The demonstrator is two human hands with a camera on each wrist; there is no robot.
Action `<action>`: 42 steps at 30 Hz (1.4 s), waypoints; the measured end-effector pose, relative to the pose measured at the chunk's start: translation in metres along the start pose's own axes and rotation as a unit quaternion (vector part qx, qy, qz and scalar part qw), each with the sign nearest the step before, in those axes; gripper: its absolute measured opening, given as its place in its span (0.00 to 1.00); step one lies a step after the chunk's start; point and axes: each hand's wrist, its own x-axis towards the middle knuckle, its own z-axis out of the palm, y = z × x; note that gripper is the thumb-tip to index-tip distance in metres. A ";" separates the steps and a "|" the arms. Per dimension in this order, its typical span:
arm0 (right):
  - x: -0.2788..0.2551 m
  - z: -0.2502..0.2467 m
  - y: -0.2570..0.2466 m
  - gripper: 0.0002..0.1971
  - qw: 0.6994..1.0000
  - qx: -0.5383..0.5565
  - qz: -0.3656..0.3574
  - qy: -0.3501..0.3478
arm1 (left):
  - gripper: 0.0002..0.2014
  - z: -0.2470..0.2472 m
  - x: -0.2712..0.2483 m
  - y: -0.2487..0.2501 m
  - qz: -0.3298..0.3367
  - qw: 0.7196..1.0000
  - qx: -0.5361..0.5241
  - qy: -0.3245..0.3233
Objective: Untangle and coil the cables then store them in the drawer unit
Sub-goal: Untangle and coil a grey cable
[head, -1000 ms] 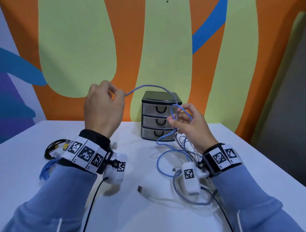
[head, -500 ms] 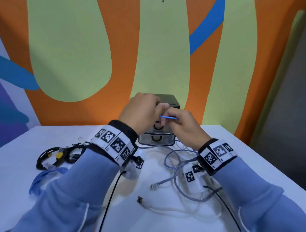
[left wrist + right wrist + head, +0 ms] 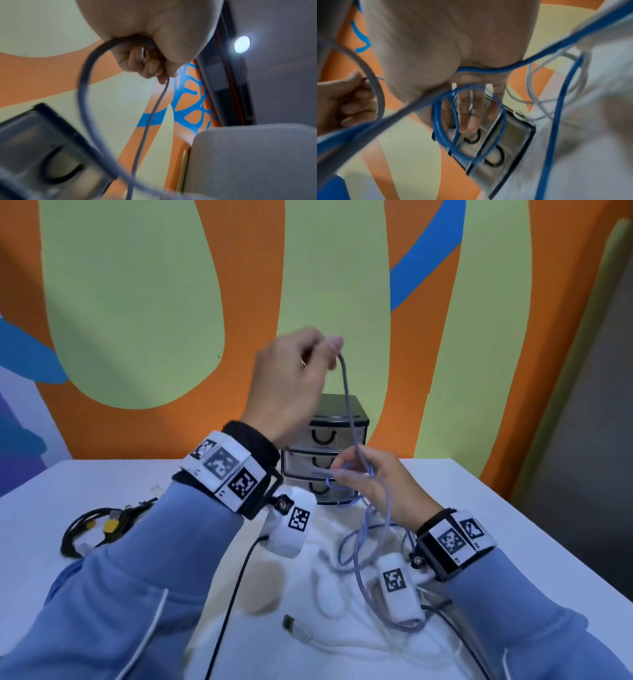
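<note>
Two hands, one drawer unit [image 3: 339, 419] with three drawers, one blue cable [image 3: 349, 405], one white cable [image 3: 301, 628], and one black cable bundle [image 3: 85, 529].

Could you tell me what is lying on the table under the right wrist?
Loose loops of the blue cable and a white cable with a USB plug lie tangled on the table. The sleeve and wrist camera cover whatever lies further right.

A wall painted with orange, pale green and blue curving shapes [image 3: 137, 302] rises behind a plain white table [image 3: 513, 525]. A grey panel [image 3: 589, 405] adjoins the wall at the right, and a round white ceiling light [image 3: 242, 44] glows overhead.
</note>
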 end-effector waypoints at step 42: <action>-0.003 -0.008 -0.008 0.13 0.953 -0.242 -0.070 0.171 | 0.13 -0.076 0.029 -0.009 -0.201 0.934 -0.215 0.202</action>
